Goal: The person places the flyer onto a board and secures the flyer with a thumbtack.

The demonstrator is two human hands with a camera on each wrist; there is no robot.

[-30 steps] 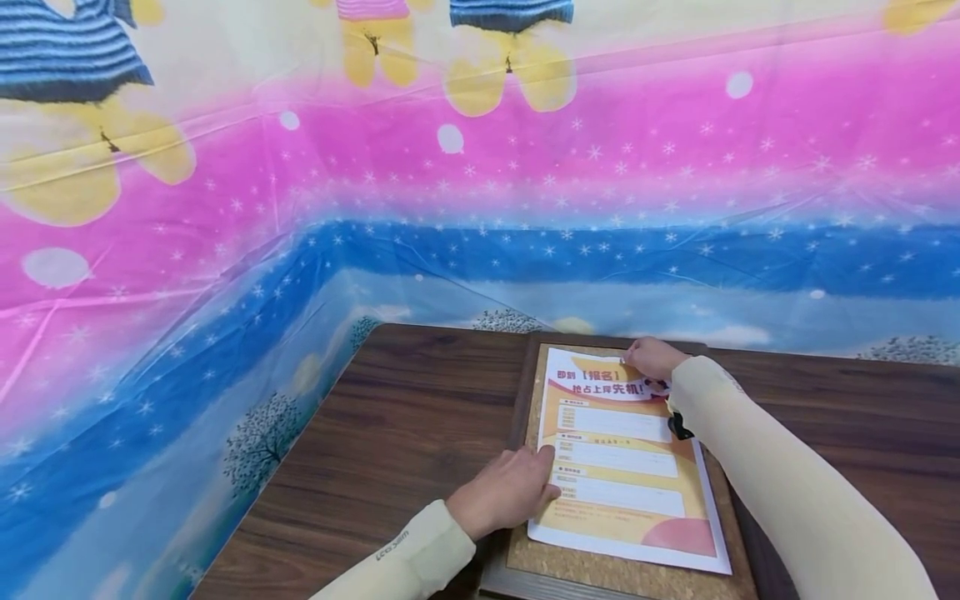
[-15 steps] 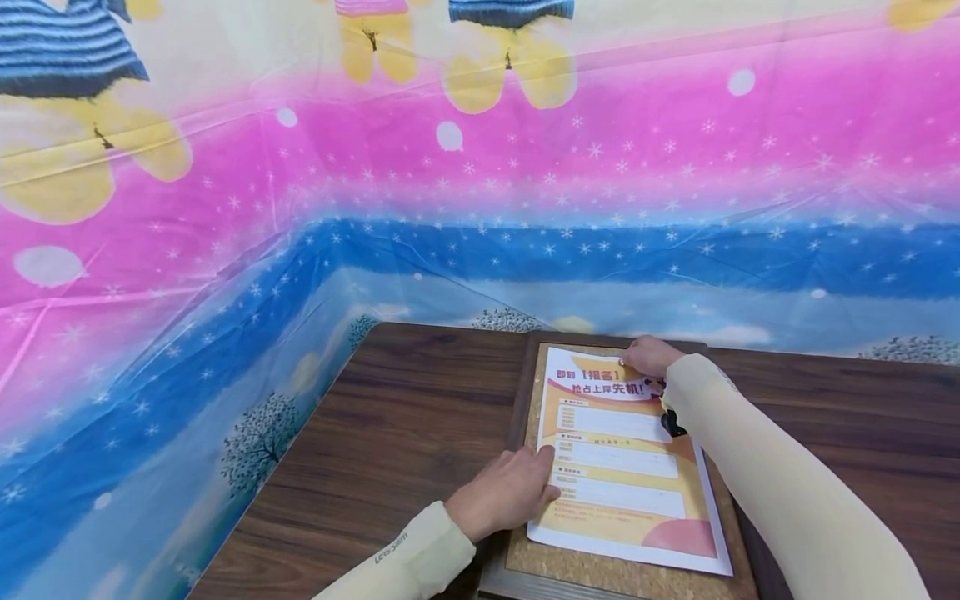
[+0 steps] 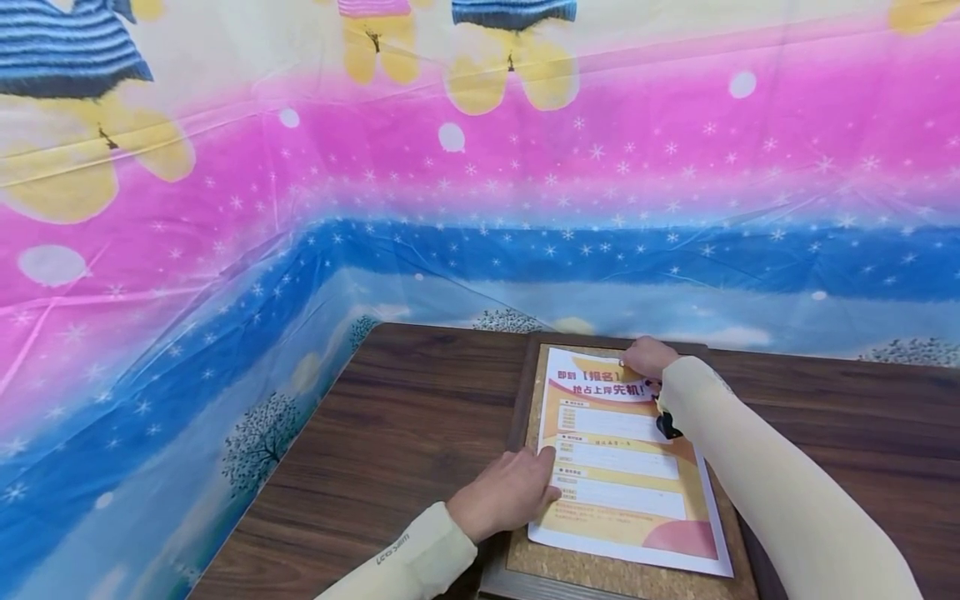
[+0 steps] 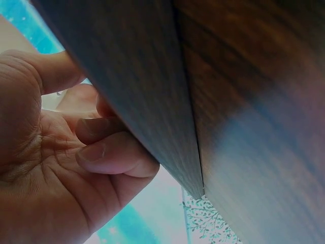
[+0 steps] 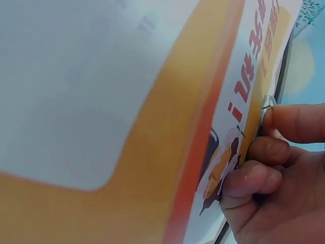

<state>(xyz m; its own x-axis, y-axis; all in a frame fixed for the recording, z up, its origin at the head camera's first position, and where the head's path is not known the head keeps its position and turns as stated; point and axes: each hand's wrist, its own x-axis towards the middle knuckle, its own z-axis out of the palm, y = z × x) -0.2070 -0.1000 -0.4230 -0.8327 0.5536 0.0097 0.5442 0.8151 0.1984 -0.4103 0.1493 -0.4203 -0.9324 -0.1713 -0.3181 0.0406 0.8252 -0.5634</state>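
A printed poster (image 3: pixel 600 517) lies on a cork board (image 3: pixel 622 579) with a brown wooden frame. At its top edge my right hand (image 3: pixel 651 357) pinches a clear pushpin (image 5: pixel 270 103), whose thin metal point shows against the paper in the right wrist view. The other fingers of that hand (image 5: pixel 284 188) curl beside the poster's edge. My left hand (image 3: pixel 504 492) rests across the frame's left side, with two fingertips on the poster's left margin. Seen from the left wrist, the remaining fingers (image 4: pixel 117 155) are loosely bent against the side of the wooden frame (image 4: pixel 132 76).
The board stands on a dark wood-grain table (image 3: pixel 405 400). Behind and left of the table hangs a printed cloth (image 3: pixel 525 192) in pink, blue and white. Table surface extends on both sides of the board. A black item (image 3: pixel 667 426) is at the right wrist.
My right wrist has shifted slightly left and turned a little, with the fingertips staying at the poster's top. The left hand, poster and board look unmoved.
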